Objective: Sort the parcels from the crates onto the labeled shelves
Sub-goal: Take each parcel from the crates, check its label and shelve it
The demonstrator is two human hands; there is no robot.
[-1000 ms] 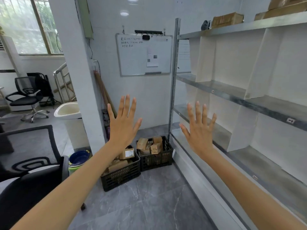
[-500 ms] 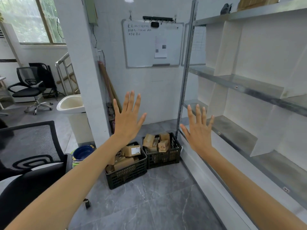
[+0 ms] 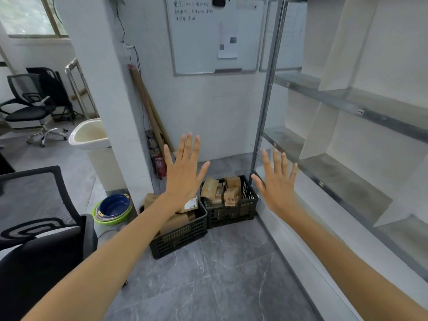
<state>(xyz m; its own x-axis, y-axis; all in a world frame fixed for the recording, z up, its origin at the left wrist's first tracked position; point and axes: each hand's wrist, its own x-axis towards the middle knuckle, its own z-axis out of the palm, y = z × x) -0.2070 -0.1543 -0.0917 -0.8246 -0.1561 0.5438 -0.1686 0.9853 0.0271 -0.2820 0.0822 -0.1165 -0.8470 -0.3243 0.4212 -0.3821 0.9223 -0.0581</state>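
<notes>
In one crate, a parcel bears an unreadable label.

You face black lattice crates, brown parcels inside. Left of crates: blue bowl nested in lime-green bowl. Under crates: grey floor, white marble veining.

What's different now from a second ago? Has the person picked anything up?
The view has dipped and drawn nearer the crates; the whiteboard now sits at the picture's top edge. Nothing was picked up: the left hand and right hand stay raised, spread and empty. The parcels remain in the crates.
</notes>
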